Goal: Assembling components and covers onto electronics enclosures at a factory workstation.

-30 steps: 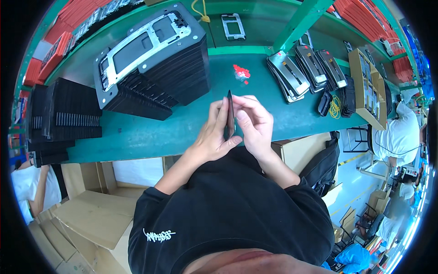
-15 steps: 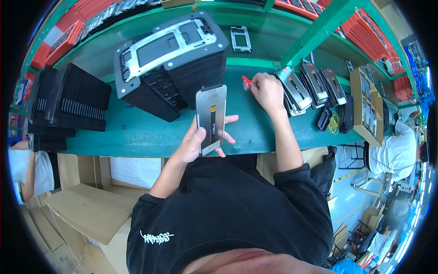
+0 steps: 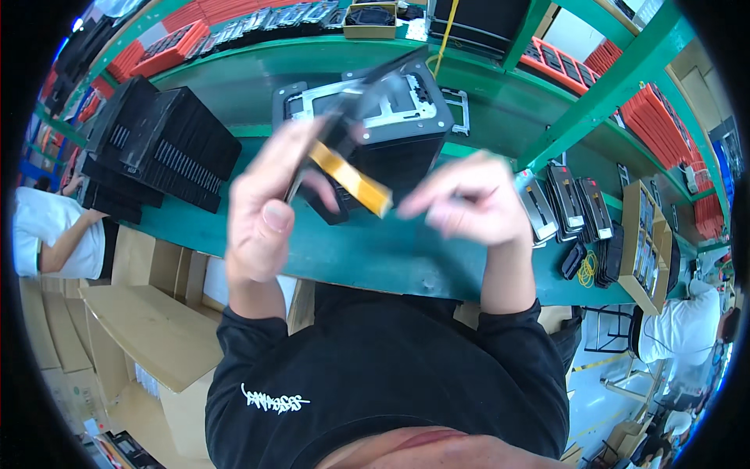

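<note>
My left hand [image 3: 262, 207] is closed around a phone screen panel [image 3: 337, 125], raised above the bench and turned nearly edge-on. An orange-gold flex cable [image 3: 351, 176] sticks out from the panel toward my right. My right hand [image 3: 480, 203] is blurred; its index finger stretches toward the cable's tip with a small gap between, and its thumb is apart from that finger. I make out nothing in it. Behind the panel stands a tall stack of black trays [image 3: 394, 160], topped by a grey fixture [image 3: 426, 129] holding a silver phone frame [image 3: 391, 117].
More black trays [image 3: 183, 148] are stacked at the left. On the right lie piles of screen panels [image 3: 566, 199], yellow bands [image 3: 587, 270] and a cardboard divider box [image 3: 644, 242]. A green post [image 3: 582, 117] rises there. An open carton [image 3: 148, 336] stands below the bench.
My left hand has lifted and tilted the panel, and its cable now stands out. My right hand has left a small red item on the bench and come toward the panel. The view has shifted.
</note>
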The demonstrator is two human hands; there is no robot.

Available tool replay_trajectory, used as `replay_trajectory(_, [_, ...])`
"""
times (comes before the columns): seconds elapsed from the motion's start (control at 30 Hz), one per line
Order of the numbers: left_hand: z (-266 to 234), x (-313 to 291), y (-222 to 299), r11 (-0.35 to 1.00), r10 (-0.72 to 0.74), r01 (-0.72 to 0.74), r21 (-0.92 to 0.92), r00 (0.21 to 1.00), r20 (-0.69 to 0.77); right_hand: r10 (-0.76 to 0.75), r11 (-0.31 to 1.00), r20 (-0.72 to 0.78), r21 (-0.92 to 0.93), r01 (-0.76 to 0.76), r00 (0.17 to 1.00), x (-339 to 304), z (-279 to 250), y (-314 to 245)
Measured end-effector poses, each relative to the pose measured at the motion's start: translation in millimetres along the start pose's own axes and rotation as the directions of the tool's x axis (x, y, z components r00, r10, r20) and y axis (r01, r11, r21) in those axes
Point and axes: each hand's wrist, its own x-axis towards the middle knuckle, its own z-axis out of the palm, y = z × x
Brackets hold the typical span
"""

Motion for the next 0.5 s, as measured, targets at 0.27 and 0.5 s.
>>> replay_trajectory(0.27, [-42.4, 65.0, -22.9, 0.74, -0.005, -0.033, 0.672, 0.999, 0.054, 0.186, 0.91, -0.598, -0.195, -0.366, 0.78, 36.7, -30.0, 26.6])
replay_trajectory(0.5, [-29.8, 84.2, -25.3, 0.672, -0.033, -0.123, 0.731, 0.98, 0.196, 0.567, 0.82, -0.449, 0.389, -0.42, 0.69, 41.7, -41.2, 40.4])
